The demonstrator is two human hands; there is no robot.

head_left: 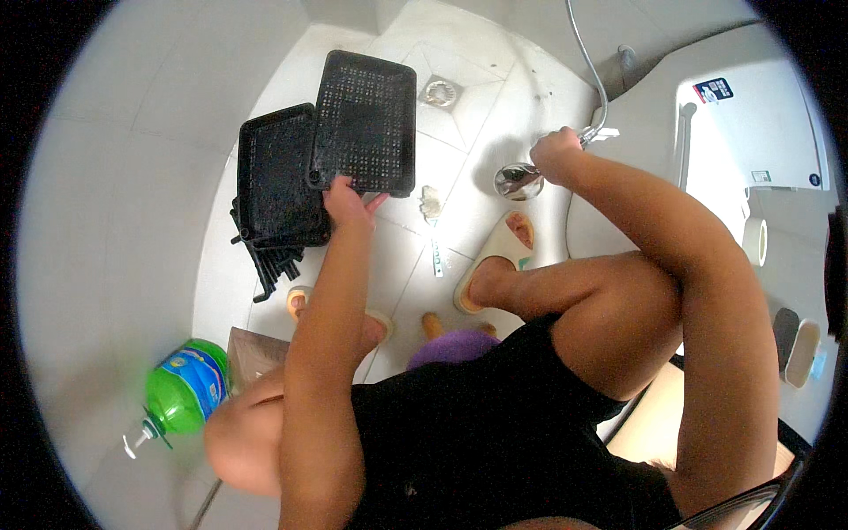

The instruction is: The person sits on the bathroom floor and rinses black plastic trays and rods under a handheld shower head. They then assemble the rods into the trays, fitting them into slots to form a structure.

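Note:
My left hand [350, 205] grips the near edge of a black perforated tray [367, 119], its fingers closed round the rim by the corner. Partly under it, to the left, lies a second black tray [281, 177]. Black rod-like pieces [276, 268] stick out from beneath that one. Over on the right, my right hand [558, 155] is wrapped round the handle of a chrome shower head [519, 183], which points down at the floor; no water can be made out. Between the two hands, a brush [433, 225] with pale bristles lies on the tiles.
A floor drain [440, 91] sits beyond the brush. The shower hose [587, 57] runs up from my right hand. At the lower left stands a green pump bottle [188, 386] by the wall. A large white fixture [632, 132] borders the right. My slippered feet rest on the tiles.

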